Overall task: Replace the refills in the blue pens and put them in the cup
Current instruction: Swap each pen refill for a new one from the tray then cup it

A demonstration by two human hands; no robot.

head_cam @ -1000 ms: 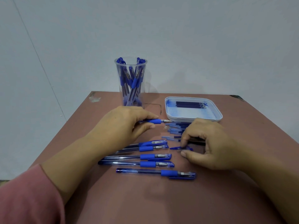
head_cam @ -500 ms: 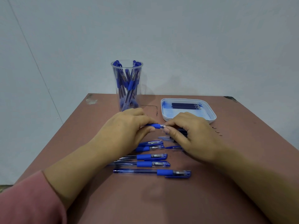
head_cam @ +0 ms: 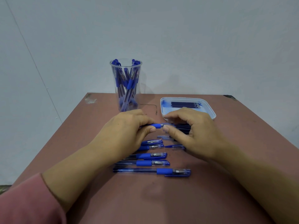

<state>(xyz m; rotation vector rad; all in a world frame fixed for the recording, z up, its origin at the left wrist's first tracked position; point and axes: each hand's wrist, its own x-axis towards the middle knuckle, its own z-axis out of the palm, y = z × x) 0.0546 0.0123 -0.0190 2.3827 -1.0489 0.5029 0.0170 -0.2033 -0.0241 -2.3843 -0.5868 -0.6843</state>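
My left hand (head_cam: 124, 133) grips a blue pen (head_cam: 156, 126) by its rubber grip, held level above the table. My right hand (head_cam: 191, 131) pinches the pen's tip end between thumb and fingers; the tip itself is hidden. A clear plastic cup (head_cam: 126, 84) with several blue pens stands behind my left hand. A white tray (head_cam: 210, 110) at the back right holds dark refills (head_cam: 184, 104). Several capped blue pens (head_cam: 152, 171) lie in a row in front of my hands. A loose cap (head_cam: 175, 147) lies by my right hand.
More dark refills (head_cam: 182, 129) lie on the brown table (head_cam: 161, 199) under my right hand, partly hidden. A grey wall rises behind the table's far edge. My pink sleeve (head_cam: 27, 204) fills the lower left corner.
My right hand left the loose cap on the table, rose to the pen held in my left hand and took hold of its tip end.
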